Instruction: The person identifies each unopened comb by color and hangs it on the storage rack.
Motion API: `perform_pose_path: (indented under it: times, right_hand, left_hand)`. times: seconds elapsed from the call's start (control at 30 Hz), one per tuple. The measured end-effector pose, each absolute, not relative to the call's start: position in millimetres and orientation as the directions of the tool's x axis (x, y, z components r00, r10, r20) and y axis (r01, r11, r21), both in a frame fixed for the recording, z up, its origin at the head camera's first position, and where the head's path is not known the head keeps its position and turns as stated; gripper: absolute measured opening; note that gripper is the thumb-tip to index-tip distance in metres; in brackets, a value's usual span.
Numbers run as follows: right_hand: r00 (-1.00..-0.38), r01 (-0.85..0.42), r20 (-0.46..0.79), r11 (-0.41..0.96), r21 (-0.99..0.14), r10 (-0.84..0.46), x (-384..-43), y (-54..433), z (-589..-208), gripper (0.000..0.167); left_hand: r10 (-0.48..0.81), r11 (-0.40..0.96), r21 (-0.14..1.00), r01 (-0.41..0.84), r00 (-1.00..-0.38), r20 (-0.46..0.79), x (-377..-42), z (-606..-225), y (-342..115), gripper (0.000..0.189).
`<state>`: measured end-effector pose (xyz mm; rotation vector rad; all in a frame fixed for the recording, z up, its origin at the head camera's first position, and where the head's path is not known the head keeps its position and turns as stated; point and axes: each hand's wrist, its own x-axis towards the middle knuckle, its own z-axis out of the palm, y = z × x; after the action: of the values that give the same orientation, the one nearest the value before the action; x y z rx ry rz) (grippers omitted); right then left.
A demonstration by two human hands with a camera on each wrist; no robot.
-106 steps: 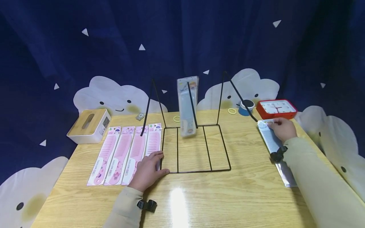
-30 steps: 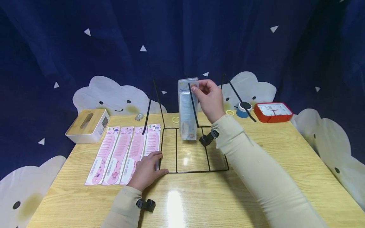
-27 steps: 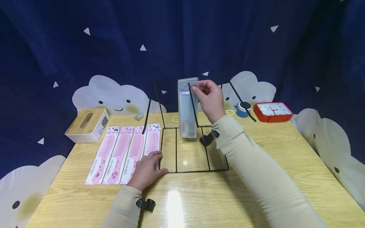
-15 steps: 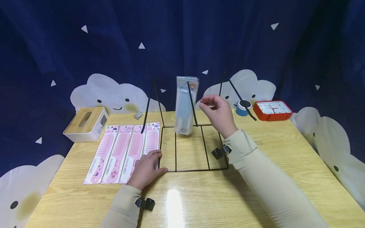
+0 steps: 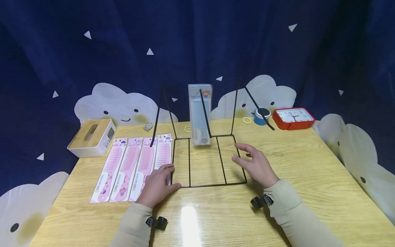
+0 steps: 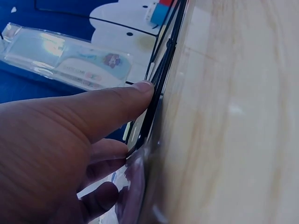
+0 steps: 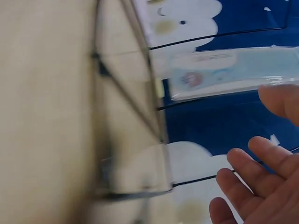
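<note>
A black wire display rack [image 5: 208,186] stands on the table with several prongs pointing forward. From its middle prong hang blue combs in clear packs [image 5: 200,118], one behind another. My left hand [image 5: 156,185] holds the rack's front left corner; in the left wrist view the thumb [image 6: 117,105] lies against the wire and other fingers touch near the corner. My right hand [image 5: 257,164] is in the air by the rack's right side, fingers spread and nothing in them. To the rack's left, several pink combs in packs [image 5: 124,171] lie in a row, the rightmost partly under my left hand.
At the back left is a tissue box [image 5: 92,137] with a wooden lid. A small grey gadget [image 5: 148,127], yellow rings [image 5: 247,120], a blue jar [image 5: 261,116] and a red clock [image 5: 293,118] line the back edge before a dark blue curtain [image 5: 197,41].
My right hand took a packed blue comb from the table's right side, put it on the middle prong, let go and drew back down to the right. The packs swung, while my left hand stayed.
</note>
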<state>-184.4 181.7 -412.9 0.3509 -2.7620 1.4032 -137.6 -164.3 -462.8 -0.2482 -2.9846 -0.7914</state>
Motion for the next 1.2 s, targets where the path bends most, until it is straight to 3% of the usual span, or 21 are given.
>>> perform_pose_path:
  times: [0.17, 0.5, 0.8, 0.97, 1.2]
  right_hand:
    - [-0.975, -0.162, 0.037, 0.584, -0.795, -0.219, -176, 196, -441, 0.068]
    - [-0.946, -0.223, -0.002, 0.652, -0.724, -0.325, -178, 210, -465, 0.097]
    - [-0.933, -0.281, 0.024, 0.687, -0.670, -0.359, -175, 208, -466, 0.098]
    - [-0.937, -0.268, 0.022, 0.679, -0.684, -0.348, -175, 208, -470, 0.098]
    - [-0.936, -0.269, 0.030, 0.659, -0.702, -0.351, -176, 204, -470, 0.097]
  left_hand:
    - [0.136, 0.854, 0.497, 0.157, -0.988, 0.079, -137, -465, -164, 0.067]
    - [0.133, 0.845, 0.511, 0.155, -0.988, 0.079, -135, -469, -162, 0.067]
    - [0.144, 0.853, 0.497, 0.160, -0.987, 0.071, -137, -463, -163, 0.068]
    - [0.116, 0.826, 0.546, 0.139, -0.990, 0.078, -158, -454, -174, 0.056]
    - [0.015, 0.790, 0.613, 0.001, -1.000, -0.016, -216, -437, -199, 0.052]
